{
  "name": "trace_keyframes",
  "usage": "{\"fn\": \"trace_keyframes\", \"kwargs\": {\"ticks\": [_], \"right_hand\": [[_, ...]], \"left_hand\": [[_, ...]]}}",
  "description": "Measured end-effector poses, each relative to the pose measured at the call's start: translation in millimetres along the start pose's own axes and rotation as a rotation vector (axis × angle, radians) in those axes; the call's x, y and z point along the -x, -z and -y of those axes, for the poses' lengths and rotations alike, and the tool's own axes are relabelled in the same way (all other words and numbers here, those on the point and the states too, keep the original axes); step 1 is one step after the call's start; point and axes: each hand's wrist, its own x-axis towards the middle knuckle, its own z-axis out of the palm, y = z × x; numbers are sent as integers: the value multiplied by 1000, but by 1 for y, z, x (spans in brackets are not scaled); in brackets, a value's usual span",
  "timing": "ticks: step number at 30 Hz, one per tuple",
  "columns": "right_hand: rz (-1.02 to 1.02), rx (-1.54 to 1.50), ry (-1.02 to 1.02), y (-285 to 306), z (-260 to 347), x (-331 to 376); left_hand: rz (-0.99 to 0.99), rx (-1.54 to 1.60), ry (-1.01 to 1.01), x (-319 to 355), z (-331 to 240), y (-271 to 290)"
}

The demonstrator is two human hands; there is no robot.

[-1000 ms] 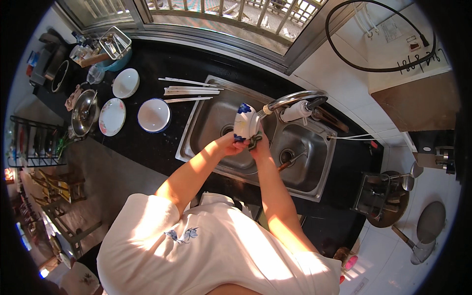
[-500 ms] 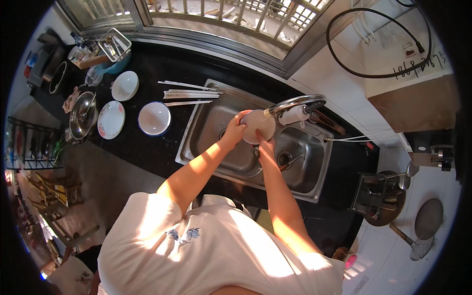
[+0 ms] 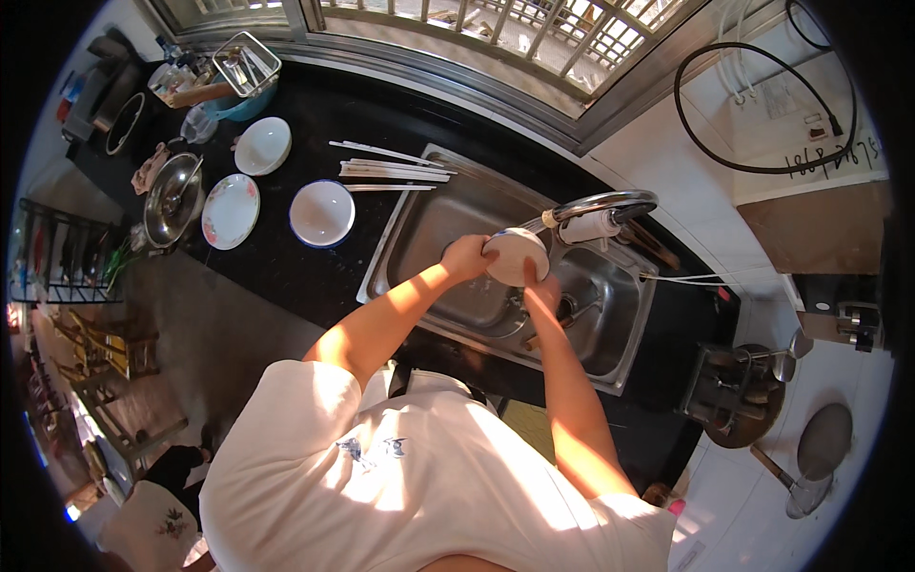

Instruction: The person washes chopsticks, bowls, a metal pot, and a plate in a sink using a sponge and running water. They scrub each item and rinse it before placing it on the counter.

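Note:
A white bowl point(image 3: 516, 259) with a dark-blue rim is tilted between my two hands over the double-basin steel sink point(image 3: 379, 259), close under the tap point(image 3: 602, 202). At its left edge my left hand point(image 3: 468, 257) is closed on it. My right hand point(image 3: 541, 294) grips the near right side, thumb against the outer wall. The undersides of both hands' fingers are partly hidden. White chopsticks point(image 3: 393, 173) lie on the counter, several overhanging the sink's left edge. Left of them stands another blue-rimmed white bowl point(image 3: 322, 214).
Farther left are a flower-patterned plate point(image 3: 231, 212), a white bowl point(image 3: 263, 146) and a steel basin point(image 3: 172, 202). A wire-handled basket point(image 3: 247, 65) of utensils stands behind. A white cylinder point(image 3: 589, 227) is beside the tap. A rack with ladles point(image 3: 734, 381) is at right.
The bowl has turned from showing its inside to showing its outer wall, its rim tipped away toward the tap. Both hands have shifted their grip around it. The whole view has shifted slightly.

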Motion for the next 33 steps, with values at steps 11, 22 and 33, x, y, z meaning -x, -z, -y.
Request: {"fn": "trace_keyframes", "kwargs": {"ticks": [11,22,33], "right_hand": [[-185,205,663,20,5,-15],[-58,-52,541,-9,42,-9],[205,-481,-163,-27,13,1]], "left_hand": [[-494,-579,-601,38,-33,23],[-669,-851,-451,88,-45,111],[-574,6,283,163,34,235]]}}
